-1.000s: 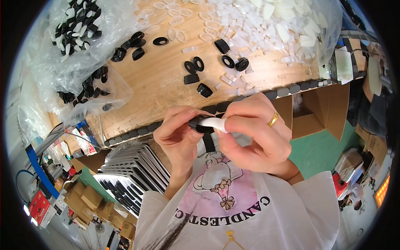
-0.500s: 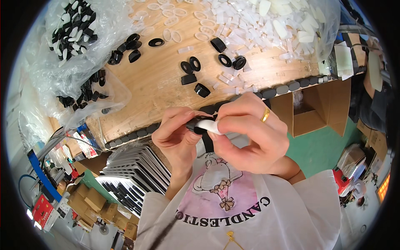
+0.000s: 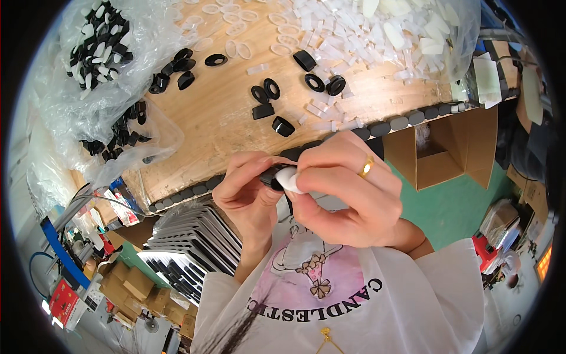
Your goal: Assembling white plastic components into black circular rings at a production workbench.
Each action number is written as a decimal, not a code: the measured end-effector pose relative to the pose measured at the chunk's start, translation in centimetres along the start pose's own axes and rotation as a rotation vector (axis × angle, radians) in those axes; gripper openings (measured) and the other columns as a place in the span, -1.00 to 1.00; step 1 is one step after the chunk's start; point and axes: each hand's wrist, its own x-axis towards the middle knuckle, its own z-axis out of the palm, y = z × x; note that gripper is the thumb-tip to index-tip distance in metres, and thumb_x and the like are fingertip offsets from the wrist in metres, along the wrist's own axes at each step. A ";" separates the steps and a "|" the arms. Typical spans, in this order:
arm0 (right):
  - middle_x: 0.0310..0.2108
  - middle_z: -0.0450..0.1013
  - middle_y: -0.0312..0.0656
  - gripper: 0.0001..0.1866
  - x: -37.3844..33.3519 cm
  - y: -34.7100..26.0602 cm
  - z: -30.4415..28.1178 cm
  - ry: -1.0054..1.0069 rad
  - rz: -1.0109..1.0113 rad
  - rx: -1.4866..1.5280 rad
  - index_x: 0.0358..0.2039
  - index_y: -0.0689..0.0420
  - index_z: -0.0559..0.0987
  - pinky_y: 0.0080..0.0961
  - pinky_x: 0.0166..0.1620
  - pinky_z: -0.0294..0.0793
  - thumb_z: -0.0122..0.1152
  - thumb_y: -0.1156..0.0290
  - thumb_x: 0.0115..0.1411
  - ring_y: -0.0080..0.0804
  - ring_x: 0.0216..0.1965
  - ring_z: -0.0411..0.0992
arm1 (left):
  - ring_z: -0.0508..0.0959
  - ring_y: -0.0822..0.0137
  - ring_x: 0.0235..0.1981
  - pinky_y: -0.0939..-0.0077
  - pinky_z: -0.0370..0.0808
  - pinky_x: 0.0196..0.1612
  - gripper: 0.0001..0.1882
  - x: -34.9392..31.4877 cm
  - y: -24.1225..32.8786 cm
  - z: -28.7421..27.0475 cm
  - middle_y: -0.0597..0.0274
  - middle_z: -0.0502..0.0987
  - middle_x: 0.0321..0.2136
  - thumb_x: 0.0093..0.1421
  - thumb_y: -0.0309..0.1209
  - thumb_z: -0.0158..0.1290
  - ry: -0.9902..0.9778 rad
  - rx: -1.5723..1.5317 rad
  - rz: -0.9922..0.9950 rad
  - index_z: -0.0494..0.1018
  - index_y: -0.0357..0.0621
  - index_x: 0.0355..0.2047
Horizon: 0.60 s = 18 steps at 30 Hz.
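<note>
My left hand (image 3: 244, 192) pinches a small black oval plastic part (image 3: 271, 175) between thumb and fingers. Against the opening of that part sits a smooth white oval piece (image 3: 288, 178), gripped by the thumb and fingertips of my right hand (image 3: 351, 192), which wears a gold ring. Both hands meet just in front of the table's near edge. Beyond them on the wooden table (image 3: 218, 124) lie more black oval parts (image 3: 283, 125), some upright and some flat. How deep the white piece sits in the black one is partly hidden by my fingers.
Clear plastic bags with black and white pieces (image 3: 97, 50) lie at the left. Translucent strips (image 3: 348, 41) and clear oval rings (image 3: 237, 28) spread over the far side. An open cardboard box (image 3: 448, 147) stands below the table at right; stacked trays (image 3: 191, 251) stand at lower left.
My right hand has moved slightly left, bringing the white piece closer against the black part. Less of the white piece sticks out between the hands.
</note>
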 end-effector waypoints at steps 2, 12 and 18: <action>-0.34 0.50 -0.03 -0.67 0.4 -0.3 -0.3 -0.075 0.043 0.048 -0.35 0.29 0.55 -0.51 -0.41 0.43 0.36 0.74 -0.21 -0.33 -0.45 0.43 | 0.60 0.15 -0.18 0.37 0.57 -0.10 -0.59 0.1 0.2 0.2 0.04 0.50 -0.18 0.03 -0.55 0.32 0.037 -0.001 0.000 0.53 -0.31 -0.07; -0.15 0.49 -0.02 -0.71 -1.7 2.5 0.7 -0.047 0.583 0.795 -0.23 0.35 0.48 -0.51 -0.01 0.47 0.28 0.81 0.01 -0.44 -0.11 0.47 | 0.59 0.33 -0.32 0.55 0.51 -0.27 -0.74 1.0 2.6 1.7 0.11 0.60 -0.33 -0.03 -0.72 0.26 0.184 0.395 0.080 0.60 -0.31 -0.28; -0.17 0.49 0.02 -0.72 -1.5 2.5 1.1 0.001 0.531 0.651 -0.25 0.35 0.47 -0.44 -0.02 0.48 0.29 0.81 0.01 -0.39 -0.13 0.48 | 0.56 0.32 -0.47 0.56 0.48 -0.43 -0.78 2.4 3.2 1.6 0.16 0.57 -0.41 -0.05 -0.71 0.26 0.126 0.825 0.354 0.59 -0.24 -0.35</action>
